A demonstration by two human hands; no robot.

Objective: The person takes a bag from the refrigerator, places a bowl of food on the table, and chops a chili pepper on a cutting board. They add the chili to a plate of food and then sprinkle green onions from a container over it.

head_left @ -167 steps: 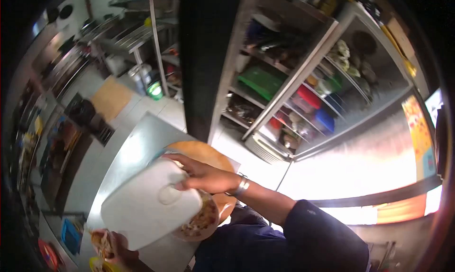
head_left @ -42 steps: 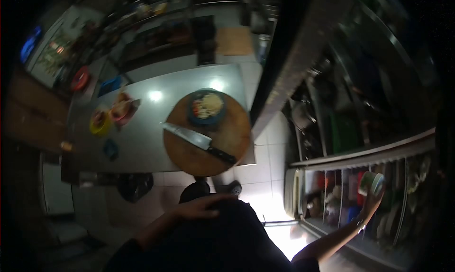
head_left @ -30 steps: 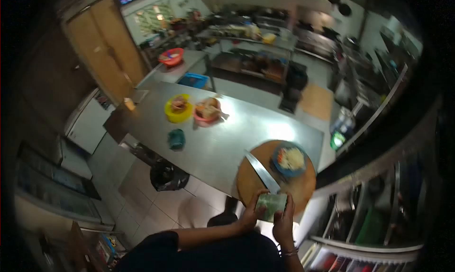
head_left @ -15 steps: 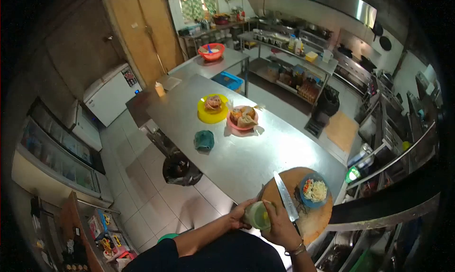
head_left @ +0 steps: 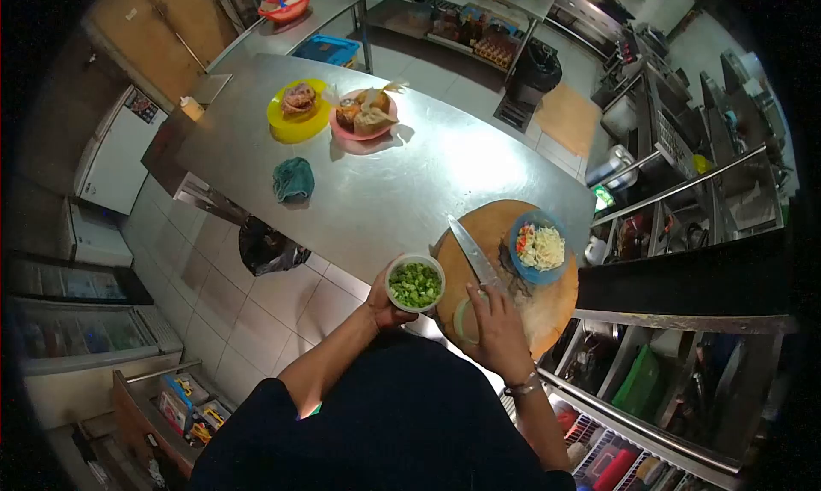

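Observation:
My left hand (head_left: 382, 304) is wrapped around a round tub (head_left: 442, 279) full of chopped green vegetables (head_left: 414, 285), held near the table's front edge. Its round lid (head_left: 465, 322) is under the fingers of my right hand (head_left: 500, 330), low over the near side of a round wooden chopping board (head_left: 483, 217). A knife (head_left: 470, 248) lies on the board beyond my right hand, its handle hidden by the fingers. At the board's right side stands a blue bowl (head_left: 547, 275) holding shredded pale and red pieces (head_left: 540, 247).
On the steel table (head_left: 376, 200) lie a crumpled teal cloth (head_left: 293, 180), a yellow plate (head_left: 295, 130) with meat, and a pink bowl (head_left: 380, 136) holding bagged food. A black rail (head_left: 684, 290) runs right of the board. Below the left edge hangs a black bin bag (head_left: 265, 247).
The lid has come off the tub, exposing the chopped greens. My right hand has moved apart with the lid, toward the board. The view has tilted downward.

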